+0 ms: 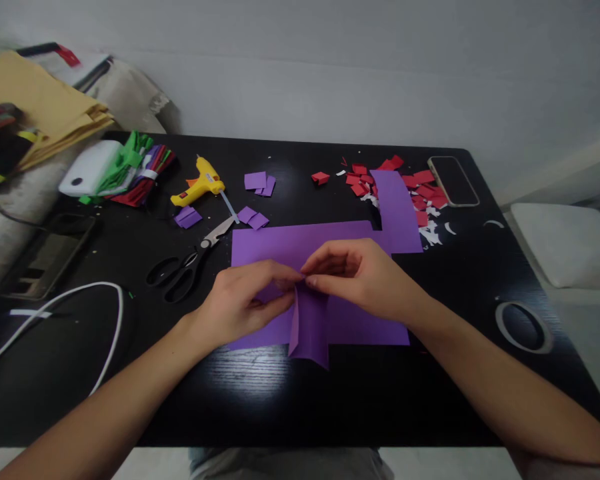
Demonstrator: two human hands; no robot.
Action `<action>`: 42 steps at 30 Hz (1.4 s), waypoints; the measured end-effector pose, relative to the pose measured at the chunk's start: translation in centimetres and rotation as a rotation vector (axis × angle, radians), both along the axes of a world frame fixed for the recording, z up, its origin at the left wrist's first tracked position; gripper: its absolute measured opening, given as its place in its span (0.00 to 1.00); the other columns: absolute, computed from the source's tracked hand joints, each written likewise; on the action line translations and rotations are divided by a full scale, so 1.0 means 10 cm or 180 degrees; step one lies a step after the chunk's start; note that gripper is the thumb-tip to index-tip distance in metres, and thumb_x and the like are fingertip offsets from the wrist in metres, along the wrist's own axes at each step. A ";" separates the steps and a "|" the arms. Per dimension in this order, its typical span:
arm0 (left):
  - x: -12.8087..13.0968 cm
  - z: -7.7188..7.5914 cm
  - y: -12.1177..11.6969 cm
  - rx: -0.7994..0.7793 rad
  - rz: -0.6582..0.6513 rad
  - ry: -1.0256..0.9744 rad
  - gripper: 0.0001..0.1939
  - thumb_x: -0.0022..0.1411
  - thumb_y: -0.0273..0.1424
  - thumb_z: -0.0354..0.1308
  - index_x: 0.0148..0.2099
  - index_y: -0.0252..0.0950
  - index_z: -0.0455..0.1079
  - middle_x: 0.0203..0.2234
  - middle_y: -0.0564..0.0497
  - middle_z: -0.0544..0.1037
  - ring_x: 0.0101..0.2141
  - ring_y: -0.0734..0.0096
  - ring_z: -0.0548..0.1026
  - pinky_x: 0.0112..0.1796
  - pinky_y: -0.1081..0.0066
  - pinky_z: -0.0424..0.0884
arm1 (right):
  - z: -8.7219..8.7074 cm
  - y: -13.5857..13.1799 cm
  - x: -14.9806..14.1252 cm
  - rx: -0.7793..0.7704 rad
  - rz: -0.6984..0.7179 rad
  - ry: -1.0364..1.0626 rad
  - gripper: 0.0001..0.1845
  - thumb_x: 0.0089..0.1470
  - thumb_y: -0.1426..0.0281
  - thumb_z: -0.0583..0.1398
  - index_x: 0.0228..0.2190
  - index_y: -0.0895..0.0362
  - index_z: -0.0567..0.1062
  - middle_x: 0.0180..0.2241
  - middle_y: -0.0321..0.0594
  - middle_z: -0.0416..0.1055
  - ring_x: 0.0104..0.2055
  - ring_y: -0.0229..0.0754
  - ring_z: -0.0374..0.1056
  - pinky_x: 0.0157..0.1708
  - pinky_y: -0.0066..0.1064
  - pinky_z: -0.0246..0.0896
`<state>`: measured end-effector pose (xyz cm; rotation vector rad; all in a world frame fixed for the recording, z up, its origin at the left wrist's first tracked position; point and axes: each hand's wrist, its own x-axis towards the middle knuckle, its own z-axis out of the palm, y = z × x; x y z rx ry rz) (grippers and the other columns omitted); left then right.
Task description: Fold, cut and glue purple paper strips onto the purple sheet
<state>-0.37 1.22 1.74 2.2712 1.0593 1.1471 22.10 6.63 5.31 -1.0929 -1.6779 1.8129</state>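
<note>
Both hands meet over a purple paper strip (312, 327), which is folded lengthwise and stands up at its left side. My left hand (247, 297) pinches the strip's far end from the left. Thumb and fingertips of my right hand (357, 277) close on the same end from the right. Beneath lies a larger purple sheet (365, 327), flat on the black table. Another purple strip (397, 213) rests at the upper right over red paper pieces (423, 179). Black-handled scissors (193, 260) lie left of the sheet, blades partly apart.
A yellow glue gun (197, 183) lies behind the scissors, near small purple squares (255, 181). Bundled coloured strips (140, 170) are at the far left. A white cable (117, 313) curves near my left forearm. A phone (453, 181) and tape ring (523, 327) lie right.
</note>
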 end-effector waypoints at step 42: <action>0.00 0.01 -0.03 -0.0209 -0.0068 -0.0030 0.10 0.66 0.26 0.66 0.50 0.36 0.77 0.35 0.50 0.85 0.31 0.75 0.84 0.27 0.83 0.77 | 0.06 -0.06 0.01 0.0230 0.0064 -0.0193 0.11 0.51 0.77 0.67 0.38 0.55 0.81 0.37 0.39 0.84 0.41 0.44 0.82 0.45 0.36 0.78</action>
